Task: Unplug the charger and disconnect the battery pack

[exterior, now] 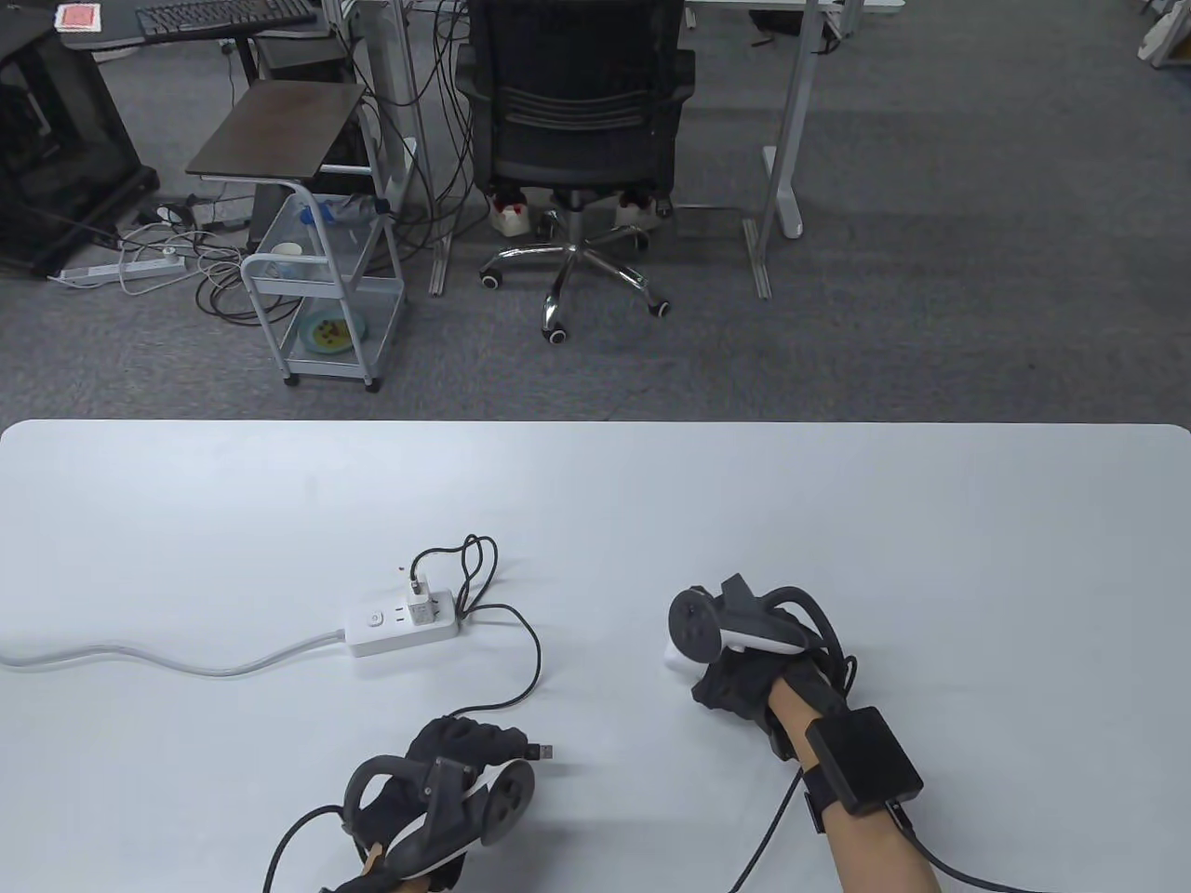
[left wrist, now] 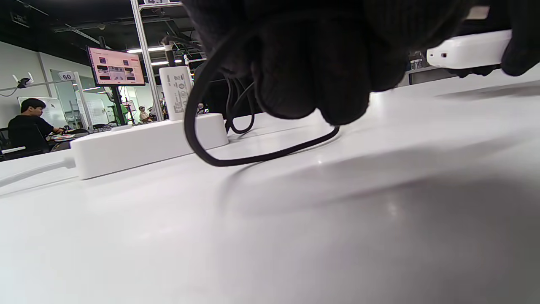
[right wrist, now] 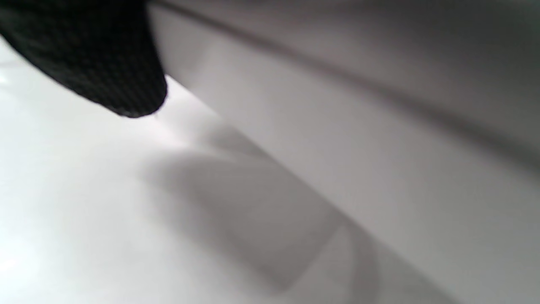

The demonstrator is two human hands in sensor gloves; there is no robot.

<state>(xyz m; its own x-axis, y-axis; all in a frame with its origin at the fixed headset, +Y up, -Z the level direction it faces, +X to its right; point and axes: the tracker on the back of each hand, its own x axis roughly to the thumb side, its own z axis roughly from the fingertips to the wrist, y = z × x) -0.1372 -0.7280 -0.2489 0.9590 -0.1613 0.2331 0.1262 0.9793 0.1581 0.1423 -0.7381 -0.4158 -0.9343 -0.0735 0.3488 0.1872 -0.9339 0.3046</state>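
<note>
A white charger (exterior: pixel 425 611) stands plugged into a white power strip (exterior: pixel 381 633) on the table; both also show in the left wrist view, the charger (left wrist: pixel 177 90) on the strip (left wrist: pixel 139 145). A black cable (exterior: pixel 532 660) runs from the charger to my left hand (exterior: pixel 465 739), which grips it near its end. The cable's metal plug (exterior: pixel 545 750) sticks out free to the right of that hand. My right hand (exterior: pixel 726 684) grips a white battery pack (exterior: pixel 674 657), mostly hidden under the glove. The pack (left wrist: pixel 468 50) is apart from the cable.
The power strip's grey cord (exterior: pixel 167 659) runs off the table's left edge. The cable loops in a tangle (exterior: pixel 475 567) behind the strip. An office chair (exterior: pixel 577 112) and a small cart (exterior: pixel 316 279) stand on the floor beyond the table's far edge.
</note>
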